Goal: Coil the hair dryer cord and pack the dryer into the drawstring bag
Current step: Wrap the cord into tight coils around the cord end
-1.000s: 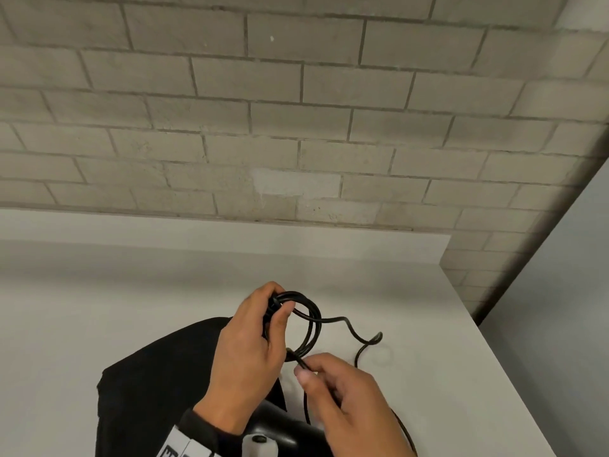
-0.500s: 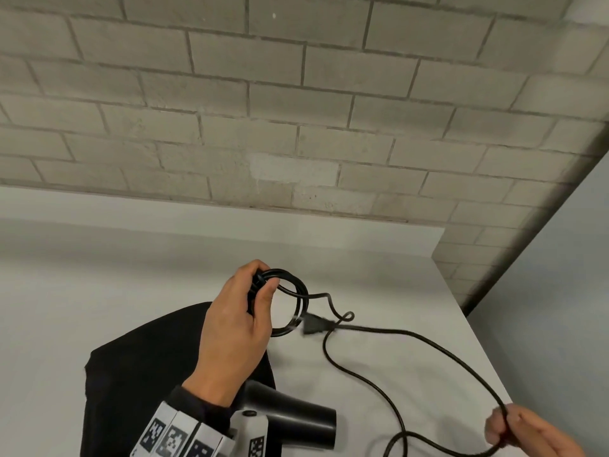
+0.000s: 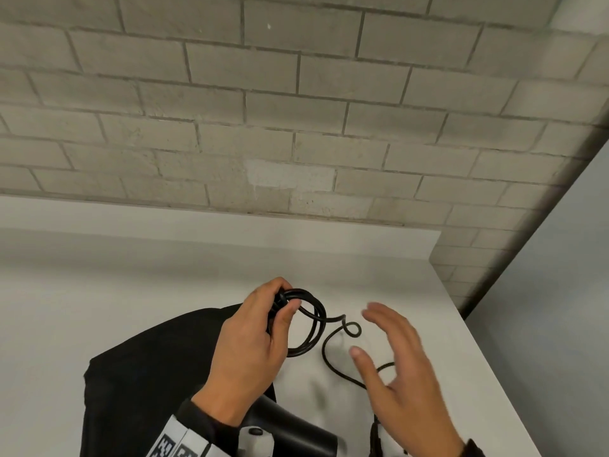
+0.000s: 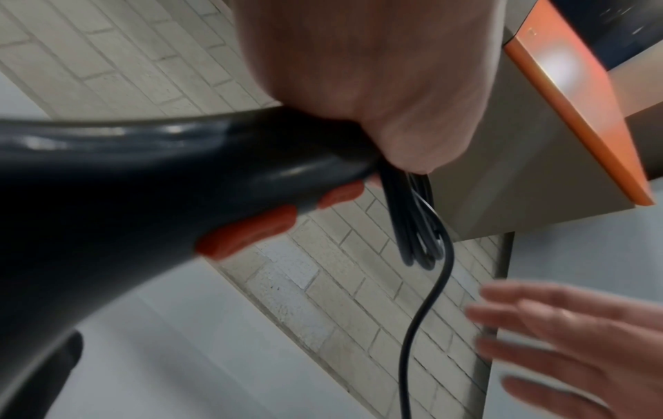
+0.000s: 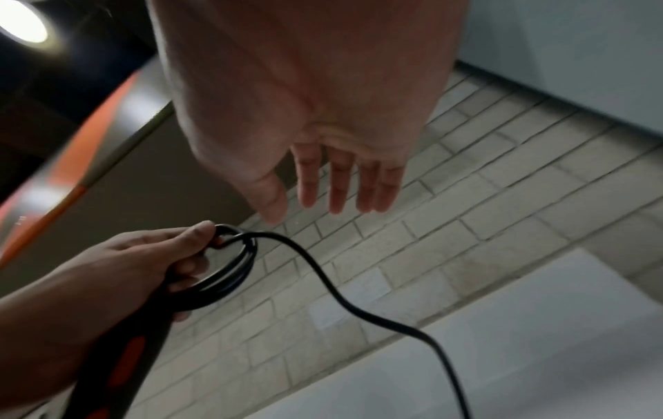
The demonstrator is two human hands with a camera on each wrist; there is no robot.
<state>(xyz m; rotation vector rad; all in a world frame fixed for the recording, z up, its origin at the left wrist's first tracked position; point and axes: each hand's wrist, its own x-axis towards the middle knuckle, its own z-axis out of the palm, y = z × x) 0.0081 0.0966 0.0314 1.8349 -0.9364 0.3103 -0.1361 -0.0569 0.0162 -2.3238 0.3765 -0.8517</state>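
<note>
My left hand (image 3: 260, 338) grips the black hair dryer's handle together with a small coil of its black cord (image 3: 311, 324). The dryer (image 3: 293, 433) hangs below that hand, its barrel near the bottom edge; the left wrist view shows its handle (image 4: 143, 170) with orange-red buttons and the coil (image 4: 416, 226) beside my thumb. Loose cord (image 3: 333, 361) trails from the coil in a curl onto the table. My right hand (image 3: 395, 367) hovers open to the right of the coil, fingers spread, holding nothing; its fingers (image 5: 340, 181) are straight. The black drawstring bag (image 3: 148, 384) lies flat under my left arm.
The white table (image 3: 99, 308) ends at a right edge (image 3: 487, 367), with a drop to the grey floor beyond. A grey brick wall (image 3: 296, 110) stands behind the table. An orange-edged panel (image 4: 574, 99) shows overhead in the wrist views.
My right hand let go of the cord it had pulled out to the right and came back toward the coil, open. The loose cord now lies slack in a curl. The left hand kept its grip.
</note>
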